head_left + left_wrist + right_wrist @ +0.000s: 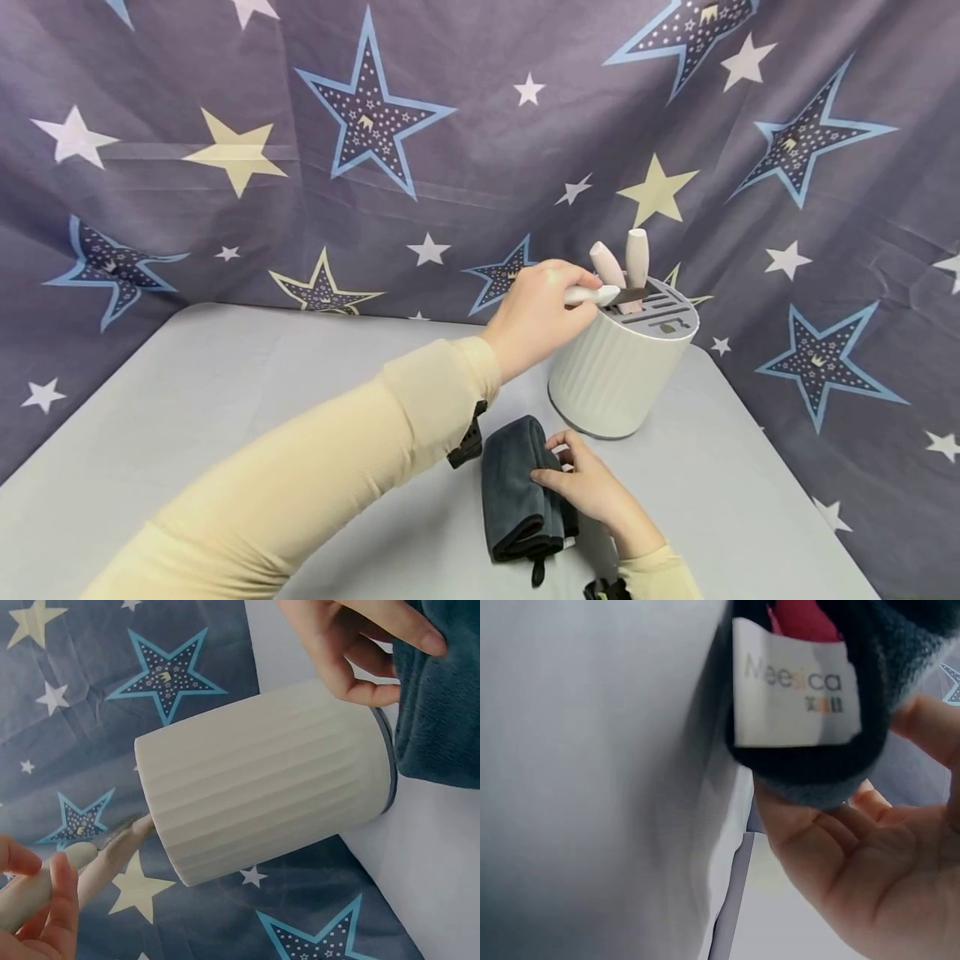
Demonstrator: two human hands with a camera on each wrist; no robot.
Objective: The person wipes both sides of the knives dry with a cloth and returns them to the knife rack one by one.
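My left hand [542, 310] pinches the white handle [589, 296] of a knife beside the top of a knife block [618, 375]. The short stretch of blade [632, 295] that shows overlaps the block's slotted grey top in the head view. In the left wrist view the same knife handle [34, 894] lies between thumb and fingers, near a pale handle standing in the block. Lower down, my right hand [592, 487] grips the right side of a folded dark blue-grey towel [516, 483]. Its white label [795, 690] faces the right wrist camera.
Two pale pink handles [637, 254] rise from the back of the block's top. The ribbed cream block stands on a light grey table [337, 358], near the right edge. Behind hangs a dark curtain [465, 100] with stars.
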